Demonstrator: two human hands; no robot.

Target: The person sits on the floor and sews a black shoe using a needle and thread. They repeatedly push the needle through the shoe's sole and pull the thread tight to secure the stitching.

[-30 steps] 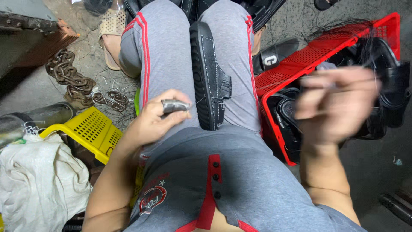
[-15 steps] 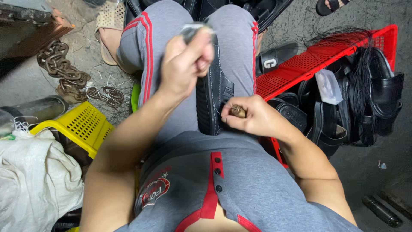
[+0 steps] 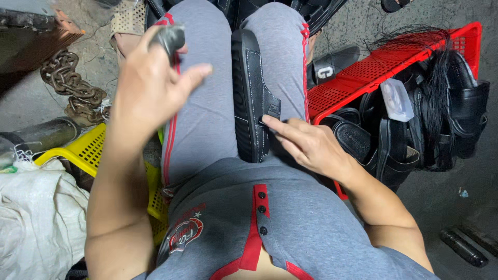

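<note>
**Stitching a black sandal held between the knees**

The black sandal (image 3: 250,98) stands on edge, clamped between the person's thighs, sole to the left and strap face to the right. The right hand (image 3: 311,145) rests on the strap side, its fingertips (image 3: 267,120) pinched together at the seam near the sandal's middle, seemingly on a needle or thread, though neither shows clearly. The left hand (image 3: 148,88) is raised above the left thigh, closed around a small dark grey tool (image 3: 170,36) gripped between thumb and fingers.

To do this step well, I judge the knees should keep the sandal firmly upright so the seam does not twist, the right hand should steady the point exactly on the stitch line, and the tool should come down square rather than at a slant.

Against half a second ago, the left hand has lifted away from the sandal's top edge and swung left and higher, while the right hand has moved from below the sandal onto its strap, fingers now extended to the seam. The red crate (image 3: 363,78) of finished sandals and the yellow basket (image 3: 83,150) sit as before.
</note>
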